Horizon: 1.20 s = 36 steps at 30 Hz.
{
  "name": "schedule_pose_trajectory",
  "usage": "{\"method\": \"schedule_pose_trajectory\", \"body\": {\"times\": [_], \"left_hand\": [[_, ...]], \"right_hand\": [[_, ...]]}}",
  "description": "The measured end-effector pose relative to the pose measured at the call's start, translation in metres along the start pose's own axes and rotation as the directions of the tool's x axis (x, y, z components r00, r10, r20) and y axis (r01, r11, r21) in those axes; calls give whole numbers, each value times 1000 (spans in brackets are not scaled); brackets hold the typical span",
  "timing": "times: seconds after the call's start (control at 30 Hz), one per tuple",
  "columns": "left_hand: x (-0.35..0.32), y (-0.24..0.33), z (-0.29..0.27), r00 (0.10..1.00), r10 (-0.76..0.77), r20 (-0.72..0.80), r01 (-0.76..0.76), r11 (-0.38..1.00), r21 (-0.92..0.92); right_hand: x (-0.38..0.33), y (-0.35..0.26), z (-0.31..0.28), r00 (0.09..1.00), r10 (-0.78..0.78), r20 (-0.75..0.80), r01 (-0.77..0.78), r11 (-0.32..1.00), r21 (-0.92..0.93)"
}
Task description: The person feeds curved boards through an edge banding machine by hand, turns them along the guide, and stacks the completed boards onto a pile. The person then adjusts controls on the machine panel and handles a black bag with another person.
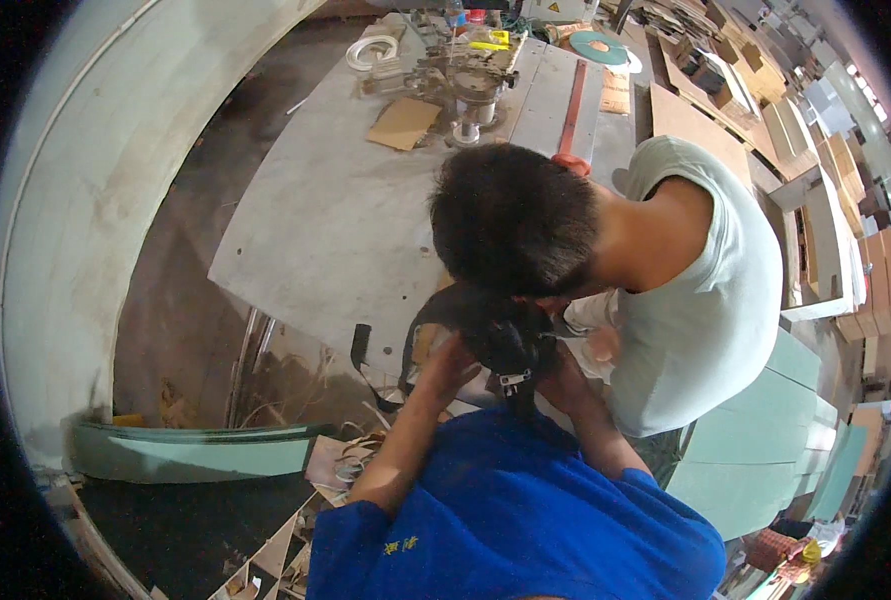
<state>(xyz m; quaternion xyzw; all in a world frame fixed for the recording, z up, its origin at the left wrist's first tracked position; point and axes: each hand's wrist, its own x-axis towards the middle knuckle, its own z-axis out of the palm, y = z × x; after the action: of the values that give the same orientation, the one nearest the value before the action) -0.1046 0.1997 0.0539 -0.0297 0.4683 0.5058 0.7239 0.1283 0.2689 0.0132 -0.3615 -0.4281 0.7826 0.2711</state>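
Observation:
A black zippered bag [505, 340] hangs in front of my chest, its metal zip pull showing at the lower end. My left hand [447, 368] is on the left side of it, fingers bent around the dark fabric and partly hidden. On the opposite side my right hand [565, 382] holds the bag, most of its fingers behind it. A loose black strap [361, 346] trails over the table's near edge, left of my left hand. Close in front, a co-worker in a pale shirt [710, 300] bends over the bag, head covering part of the view.
The large grey table [325, 210] bears a dusty machine [475, 92], a cardboard piece [403, 123] and a white coil [371, 53]. A red strip [572, 105] runs along its right part. Green boards [750, 430] are at right; a scrap box [283, 550] is lower left.

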Motion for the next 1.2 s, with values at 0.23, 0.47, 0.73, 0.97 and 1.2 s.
{"method": "schedule_pose_trajectory", "body": {"times": [0.23,0.47,0.73,0.97,1.2], "left_hand": [[18,-37,-35,998,50,25,-50,999,11],[11,-45,-67,996,88,0,-88,995,-46],[-32,-54,-79,991,74,-110,-71,997,23],[-29,-51,-81,995,60,-75,-61,998,-3],[-23,-56,-97,997,58,-48,-61,997,-54]], "right_hand": [[-11,-33,15,968,238,80,-232,722,652],[-15,-25,25,1000,-11,12,13,993,-114],[-10,-23,22,999,-39,-25,15,782,-623],[-24,-93,68,957,283,-61,-282,959,24],[-9,-35,41,930,367,-34,-313,835,453]]}}
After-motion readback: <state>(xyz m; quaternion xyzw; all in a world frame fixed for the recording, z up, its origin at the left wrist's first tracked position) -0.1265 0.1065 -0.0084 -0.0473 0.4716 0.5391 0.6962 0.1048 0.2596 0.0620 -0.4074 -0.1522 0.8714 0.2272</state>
